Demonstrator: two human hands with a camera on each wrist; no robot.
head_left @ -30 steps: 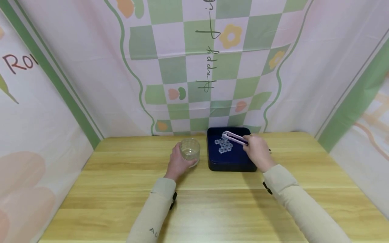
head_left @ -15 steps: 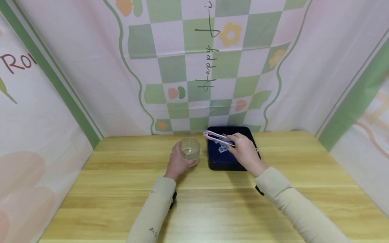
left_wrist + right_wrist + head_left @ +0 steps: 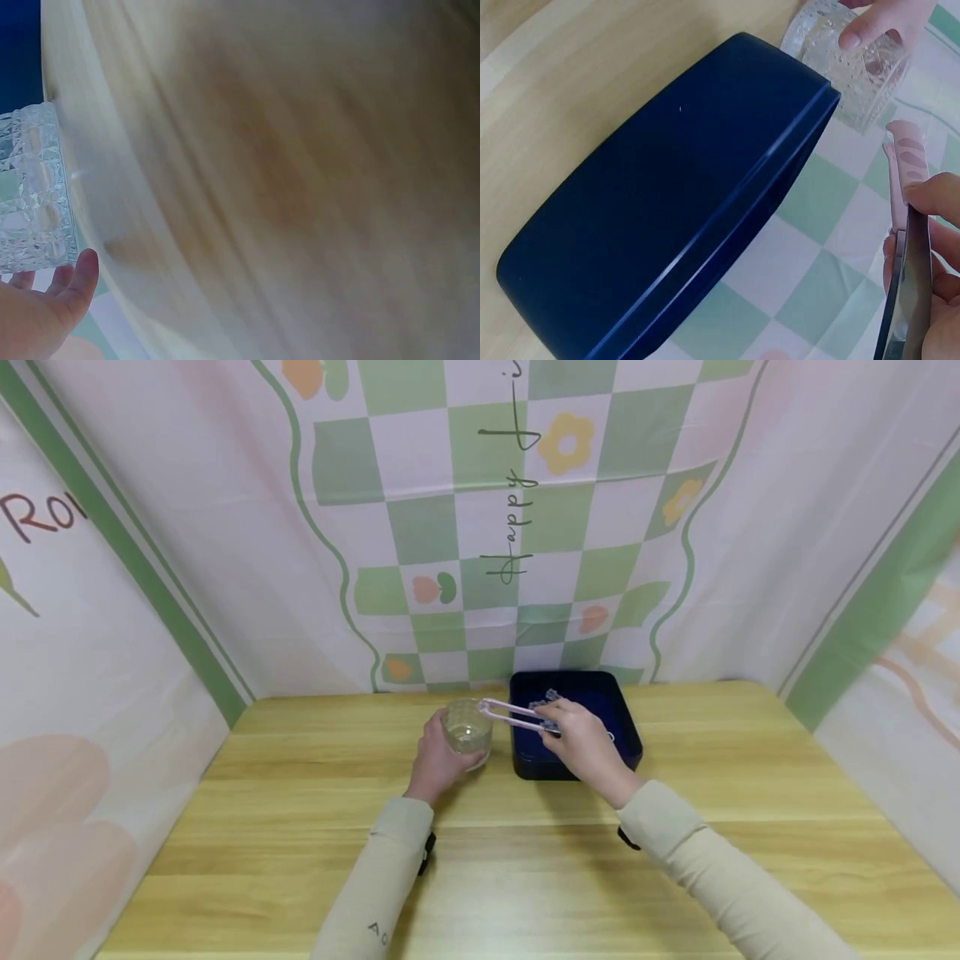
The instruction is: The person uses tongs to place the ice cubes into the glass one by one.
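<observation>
In the head view my left hand (image 3: 437, 767) holds a clear glass cup (image 3: 474, 754) by its side on the wooden table. The cup's walls carry a cut pattern, plain in the left wrist view. My right hand (image 3: 587, 745) grips pale pink tongs (image 3: 513, 723), and their tips overlap the cup's right rim. A small clear piece (image 3: 484, 705) shows at the tips. Below the right hand is a dark blue square tray (image 3: 534, 770). More clear ice-like pieces (image 3: 552, 695) lie inside it, partly hidden by the hand and tongs.
The light wooden table (image 3: 322, 827) runs back to a hanging cloth (image 3: 420, 531) with green and white checks. Similar cloths hang at both sides. The tray stands just right of the cup, near the table's back edge.
My right hand has carried the tongs and the clear piece leftward from over the tray to the cup's rim. The left hand and cup have stayed in place.
</observation>
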